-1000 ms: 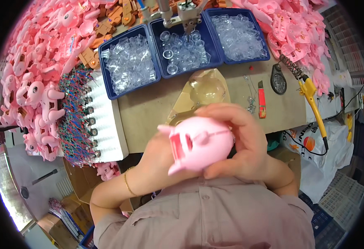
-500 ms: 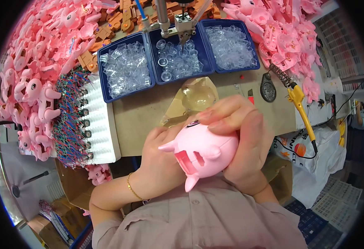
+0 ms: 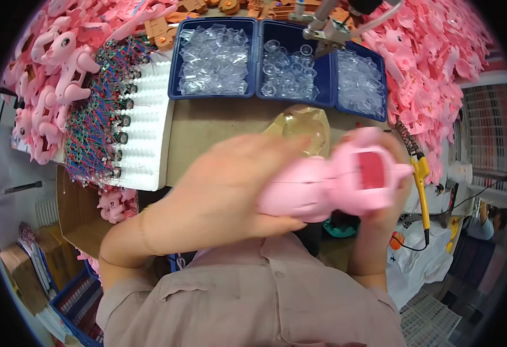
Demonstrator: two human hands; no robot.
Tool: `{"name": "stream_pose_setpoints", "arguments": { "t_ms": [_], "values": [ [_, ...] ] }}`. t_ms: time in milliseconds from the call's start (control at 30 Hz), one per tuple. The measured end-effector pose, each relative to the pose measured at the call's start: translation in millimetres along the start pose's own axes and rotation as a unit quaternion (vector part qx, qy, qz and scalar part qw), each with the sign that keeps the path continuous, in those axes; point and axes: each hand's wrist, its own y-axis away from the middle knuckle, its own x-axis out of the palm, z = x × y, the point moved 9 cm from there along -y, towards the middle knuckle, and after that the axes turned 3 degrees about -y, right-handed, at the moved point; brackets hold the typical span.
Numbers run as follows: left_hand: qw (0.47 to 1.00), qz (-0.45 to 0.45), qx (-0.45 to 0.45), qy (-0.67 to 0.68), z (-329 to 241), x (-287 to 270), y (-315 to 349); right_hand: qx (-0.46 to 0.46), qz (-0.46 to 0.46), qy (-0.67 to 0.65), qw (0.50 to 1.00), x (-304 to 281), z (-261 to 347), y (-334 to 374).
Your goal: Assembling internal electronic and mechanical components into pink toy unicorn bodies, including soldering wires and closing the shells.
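Observation:
Between my hands is a pink plastic toy animal (image 3: 355, 191), held out in front of my chest. Its rounded end points left, and a dark-pink rectangular opening shows at the right end. My left hand (image 3: 224, 179) is wrapped over the rounded end, with the thumb along the near side; it is blurred by motion. Behind and under the right end, my right hand (image 3: 401, 195) grips the toy, most of its fingers hidden. A yellowish clear plastic piece with a dome (image 3: 308, 127) lies on the table just beyond the toy.
Three blue bins (image 3: 214, 97) of clear plastic parts stand at the back, with a metal machine head (image 3: 329, 32) above. White foam (image 3: 155, 127) and bundled coloured wires (image 3: 100, 115) lie left. Pink parts (image 3: 410, 69) pile up right, near a yellow soldering iron (image 3: 421, 179).
The toy has turned and shifted right, now showing its opening at the right end. My left hand has come over its left end. The whole view has swung, so the bins appear further right.

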Motion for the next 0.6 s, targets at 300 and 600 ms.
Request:
{"name": "stream_pose_setpoints", "arguments": {
  "t_ms": [300, 600],
  "values": [
    [0.981, -0.148, -0.005, 0.128, 3.5, 0.8, 37.9, -0.166, 0.025, -0.128, 0.977, 2.6, -7.2, 15.7],
    [0.952, -0.092, -0.169, 0.238, 37.7, 10.2, 38.5, -0.011, -0.147, 0.068, 0.987, -18.1, -26.4, 5.3]
  ]
}}
